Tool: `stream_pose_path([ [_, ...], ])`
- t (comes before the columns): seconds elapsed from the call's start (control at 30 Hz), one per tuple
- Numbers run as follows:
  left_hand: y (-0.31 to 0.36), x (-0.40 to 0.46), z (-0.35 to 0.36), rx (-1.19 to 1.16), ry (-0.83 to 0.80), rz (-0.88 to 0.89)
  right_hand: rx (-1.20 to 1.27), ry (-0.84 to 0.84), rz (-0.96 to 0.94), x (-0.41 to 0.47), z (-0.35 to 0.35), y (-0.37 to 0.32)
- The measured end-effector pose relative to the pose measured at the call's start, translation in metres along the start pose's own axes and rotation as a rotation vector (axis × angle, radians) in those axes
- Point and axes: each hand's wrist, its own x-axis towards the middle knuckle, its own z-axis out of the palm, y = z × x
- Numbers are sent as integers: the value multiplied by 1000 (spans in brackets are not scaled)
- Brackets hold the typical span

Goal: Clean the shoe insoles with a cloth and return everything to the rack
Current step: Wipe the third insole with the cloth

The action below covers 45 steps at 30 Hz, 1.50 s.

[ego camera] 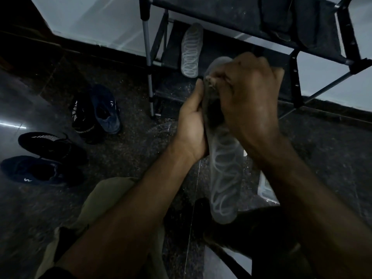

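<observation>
Hands (219, 109) rub cloth (211, 111) on insole (225, 174)

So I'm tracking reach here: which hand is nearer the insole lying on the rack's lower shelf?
Left, narrowly. The left hand holds another insole just below and right of the shelf insole; the right hand is farther right.

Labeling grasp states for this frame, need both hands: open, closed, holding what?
Left hand: grips the edge of the translucent grey ring-patterned insole.
Right hand: fingers curled around a dark crumpled cloth, pressed on that insole.
</observation>
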Motion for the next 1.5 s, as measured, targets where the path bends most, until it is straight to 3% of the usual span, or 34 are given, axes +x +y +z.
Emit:
stream_pose_path([
  [0.2, 10, 2, -9, -2, -59, -36, 85, -102, -28, -29, 2, -18],
  [0.43, 5, -2, 3, 199, 99, 66, -16, 9, -29, -3, -4, -1],
  [0.6, 3, -1, 5, 177, 56, 29, 54, 73, 104, 1, -2, 2],
  [0.8, 6, -6, 6, 253, 54, 79, 24, 51, 16, -11, -2, -5],
  [1.03, 1, -3, 11, 272, 33, 36, 66, 82, 142, 5, -5, 11],
  [1.27, 3, -5, 8, 316, 42, 98, 35, 32, 21, -16, -4, -1],
  [1.5, -1, 3, 5, 288, 26, 9, 16, 67, 147, 8, -8, 24],
])
